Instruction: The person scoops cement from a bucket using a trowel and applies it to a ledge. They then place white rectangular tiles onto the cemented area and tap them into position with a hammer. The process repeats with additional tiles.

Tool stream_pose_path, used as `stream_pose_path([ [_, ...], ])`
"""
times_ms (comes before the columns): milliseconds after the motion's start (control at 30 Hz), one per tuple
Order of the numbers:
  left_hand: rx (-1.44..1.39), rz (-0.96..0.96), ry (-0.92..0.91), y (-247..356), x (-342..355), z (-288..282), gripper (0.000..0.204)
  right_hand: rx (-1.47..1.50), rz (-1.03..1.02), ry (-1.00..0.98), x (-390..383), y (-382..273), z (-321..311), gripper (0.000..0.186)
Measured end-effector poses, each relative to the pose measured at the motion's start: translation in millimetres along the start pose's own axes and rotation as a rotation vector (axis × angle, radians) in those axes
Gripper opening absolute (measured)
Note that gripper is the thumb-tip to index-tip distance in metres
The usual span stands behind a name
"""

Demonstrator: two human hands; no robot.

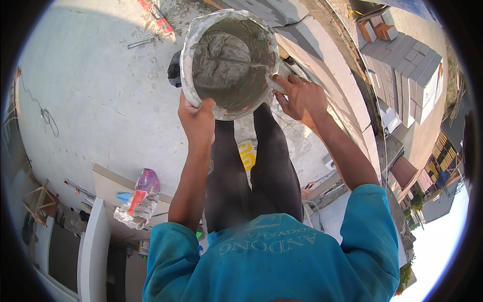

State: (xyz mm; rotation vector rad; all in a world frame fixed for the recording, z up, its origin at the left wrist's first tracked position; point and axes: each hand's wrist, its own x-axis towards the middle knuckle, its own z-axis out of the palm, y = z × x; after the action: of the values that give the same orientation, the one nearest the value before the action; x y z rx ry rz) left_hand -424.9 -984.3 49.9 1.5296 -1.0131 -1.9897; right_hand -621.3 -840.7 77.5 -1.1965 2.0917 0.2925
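Observation:
A round bucket (188,65), its rim crusted with pale dried mortar, is tipped toward me in front of my legs. Wet grey mortar (221,63) covers its bottom and inner wall. My left hand (197,118) is closed on the near left part of the rim, thumb inside. At the right side of the rim, the fingers of my right hand (304,99) close round a mortar-smeared tool handle (274,83). A thin shaft runs from there across the mortar; the tool's working end cannot be made out.
A pale block wall (332,55) runs along my right, with stacked grey blocks (402,70) beyond it. On the floor at the far left of the bucket lie a red level-like tool (160,20) and a metal rod (142,43). A crumpled bag (143,196) rests at lower left.

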Motion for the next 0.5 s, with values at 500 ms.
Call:
stream_pose_path([
  [500,0.015,0.167,0.036,-62,-83,80,0.052,1.334,-0.021,-0.628,-57,90,46,0.04],
])
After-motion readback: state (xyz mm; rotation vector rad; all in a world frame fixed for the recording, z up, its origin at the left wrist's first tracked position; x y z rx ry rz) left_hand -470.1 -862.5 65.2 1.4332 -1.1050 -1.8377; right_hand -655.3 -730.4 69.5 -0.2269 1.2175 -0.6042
